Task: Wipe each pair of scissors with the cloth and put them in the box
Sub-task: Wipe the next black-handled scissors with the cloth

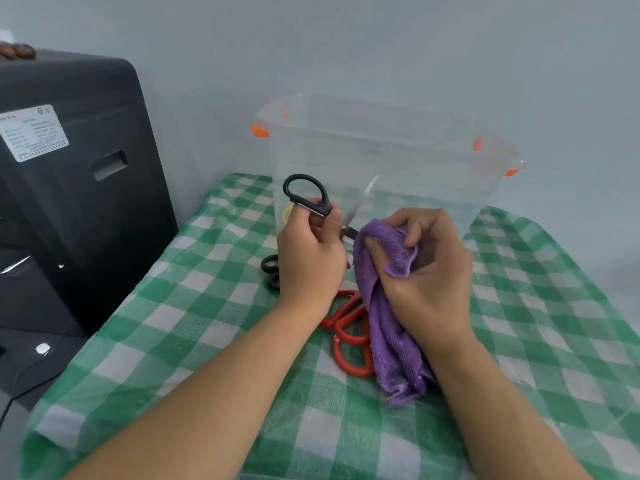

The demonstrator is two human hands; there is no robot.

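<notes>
My left hand (310,258) grips black-handled scissors (306,194) by the handles, blades spread apart, one blade pointing up toward the box. My right hand (427,268) holds a purple cloth (384,306) bunched against the lower blade, which disappears into the cloth. Red-handled scissors (349,336) lie on the tablecloth under my hands, partly covered by the cloth. Another black pair (270,270) lies behind my left hand, mostly hidden. The clear plastic box (391,150) with orange clips stands just beyond, with something yellow visible through its left wall.
The table wears a green and white checked cloth (194,306). A large black appliance (69,174) stands close at the left, beside the table edge. A pale wall rises right behind the box.
</notes>
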